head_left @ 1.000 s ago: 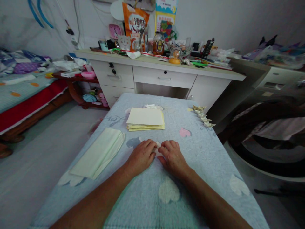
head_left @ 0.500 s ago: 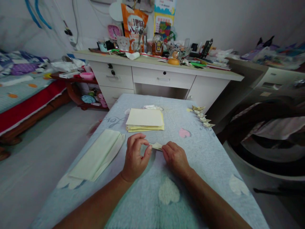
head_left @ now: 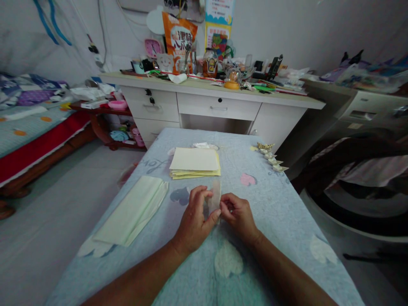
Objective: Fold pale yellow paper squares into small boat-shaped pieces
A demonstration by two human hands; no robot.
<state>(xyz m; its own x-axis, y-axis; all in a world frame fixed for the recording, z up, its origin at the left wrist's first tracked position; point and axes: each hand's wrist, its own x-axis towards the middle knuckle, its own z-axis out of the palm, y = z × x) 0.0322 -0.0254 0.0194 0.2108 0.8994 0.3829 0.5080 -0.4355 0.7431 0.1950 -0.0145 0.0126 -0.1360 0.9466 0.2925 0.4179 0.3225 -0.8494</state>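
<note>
Between the two hands, over the middle of the cloth-covered table (head_left: 270,255), a narrow strip of pale paper (head_left: 216,196), long side running away from the body, just nearer than the paper stack (head_left: 194,159). Seems partway through folding: already reduced to a slim shape, but without the pointed form of the small folded paper pieces (head_left: 270,157) at the right.

Left hand (head_left: 196,219) at the strip's left side, thumb laid across the lower part, index finger bent and apart from the thumb; cannot tell whether gripping or merely steadying, with the other fingers partly hidden. Right hand (head_left: 237,214) at the right long edge, thumb and forefinger drawn together in a pinch on that edge, remaining fingers curled inward. Fingertips of both hands close to each other there, as if working a crease.

Done, to judge from the layout: several pointed pieces lined up near the table's far right edge, the farthest one in a dark-and-yellow pattern, the rest pale. In progress: only the strip. Left over: the stack of cream and yellow sheets, apparently flat and unused, and a bundle of folded pale sheets (head_left: 130,210) lying aslant along the left edge, well apart from the finished row.
</note>
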